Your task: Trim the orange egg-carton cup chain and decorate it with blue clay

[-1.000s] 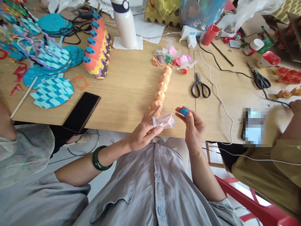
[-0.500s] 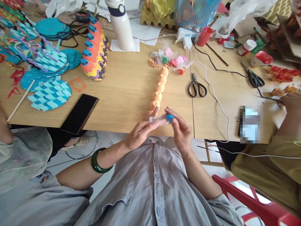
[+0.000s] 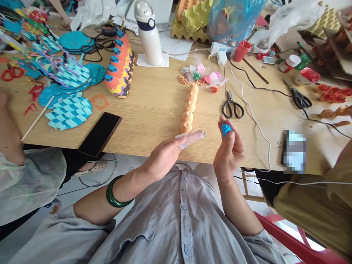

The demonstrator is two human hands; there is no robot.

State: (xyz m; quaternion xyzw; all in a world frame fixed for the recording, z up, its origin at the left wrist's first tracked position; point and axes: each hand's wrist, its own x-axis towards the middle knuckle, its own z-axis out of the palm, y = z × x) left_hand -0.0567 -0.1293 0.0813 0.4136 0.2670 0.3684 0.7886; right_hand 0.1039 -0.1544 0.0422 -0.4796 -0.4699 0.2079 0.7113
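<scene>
My left hand [image 3: 163, 159] is closed on a small clear plastic bag [image 3: 194, 138], which sticks out past the fingers toward the right. In my right hand [image 3: 231, 154], a soft blue lump that looks like modelling clay [image 3: 226, 129] is pinched between thumb and fingers. The two hands are apart, over the table's front edge. Just beyond my left hand lies an orange bumpy strip [image 3: 189, 106], like a row cut from an egg tray. Black-handled scissors [image 3: 232, 106] lie beyond my right hand.
Small bags of pink and green material [image 3: 206, 73] lie past the strip. A dark phone [image 3: 100, 134], woven blue discs [image 3: 70, 112] and a painted carton piece [image 3: 120, 66] are on the left. A white bottle [image 3: 150, 40] stands behind. People sit on both sides.
My right hand has moved right, away from my left, drawing the blue lump off the end of the plastic bag. The bag stays in my left hand. The view has shifted slightly.
</scene>
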